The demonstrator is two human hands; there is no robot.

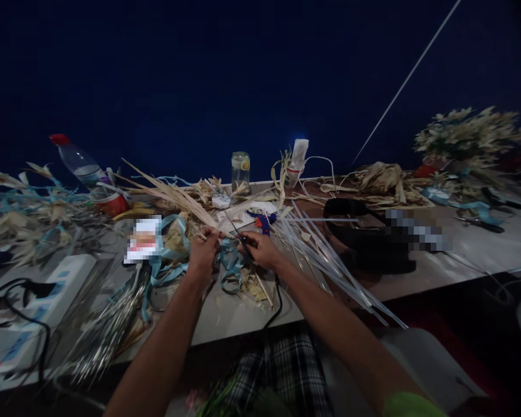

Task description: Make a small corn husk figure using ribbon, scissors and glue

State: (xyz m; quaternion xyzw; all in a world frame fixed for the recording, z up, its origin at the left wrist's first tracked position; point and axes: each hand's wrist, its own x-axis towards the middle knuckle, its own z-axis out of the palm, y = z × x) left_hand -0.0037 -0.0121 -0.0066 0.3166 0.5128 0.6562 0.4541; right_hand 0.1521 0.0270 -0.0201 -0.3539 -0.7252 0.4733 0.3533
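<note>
At the far left, pale dried-husk flowers (15, 226) with thin blue strands spread over the table, near a tilted clear plastic bottle with a red cap (80, 162); they look largely shaped. A sheaf of thin silvery wires (108, 330) and a curling light-blue ribbon (167, 269) come next. Long, straw-coloured dried strips (178, 200) fan up and leftward from just beyond the left hand (203, 252), whose fingertips pinch a small pale piece; whether it joins the strips I cannot tell. This piece lies between the hands, nearer the left, and seems unfinished, with trimming or fastening probably left. The right hand (263, 249) curls its fingers around the handles of dark-handled metal scissors (244, 245), the blades angled up and leftward. Further right lie long translucent plastic rods (330, 260), untouched, crumpled tan husks (382, 179) and a full, seemingly completed bunch of cream flowers (469, 136).
</note>
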